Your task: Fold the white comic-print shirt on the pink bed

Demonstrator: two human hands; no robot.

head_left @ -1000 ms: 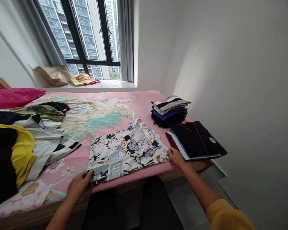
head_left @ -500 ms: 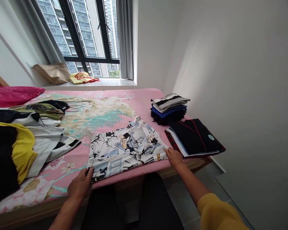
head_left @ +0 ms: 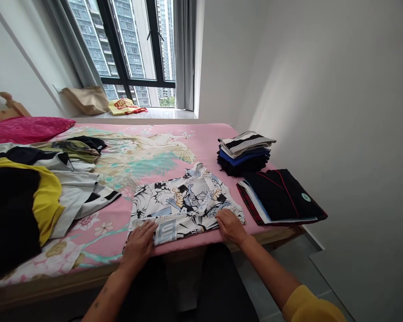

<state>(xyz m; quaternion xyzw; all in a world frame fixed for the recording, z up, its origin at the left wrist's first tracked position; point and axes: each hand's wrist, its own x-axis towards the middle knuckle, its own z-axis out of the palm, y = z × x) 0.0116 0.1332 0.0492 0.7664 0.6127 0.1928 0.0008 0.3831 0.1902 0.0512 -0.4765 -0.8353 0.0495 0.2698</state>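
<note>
A folded garment with a black, white and blue comic print point(head_left: 188, 201) lies on the bed near its front edge. My left hand point(head_left: 139, 241) rests flat on its near left part, fingers stretched out over the cloth. On the near right part lies my right hand point(head_left: 231, 226), its fingers slightly bent and touching the print, not visibly gripping. The undersides of both hands are hidden.
Right of the print stand a pile of folded clothes point(head_left: 245, 154) and a stack topped by a black garment point(head_left: 282, 194). Loose clothes point(head_left: 50, 197) cover the bed's left side, near a magenta pillow point(head_left: 30, 129). A paper bag point(head_left: 87, 99) sits on the windowsill.
Both hands have left the garment's near corners and moved inward onto its front part. The left hand has gone from holding the corner to lying flat. The view has shifted slightly left.
</note>
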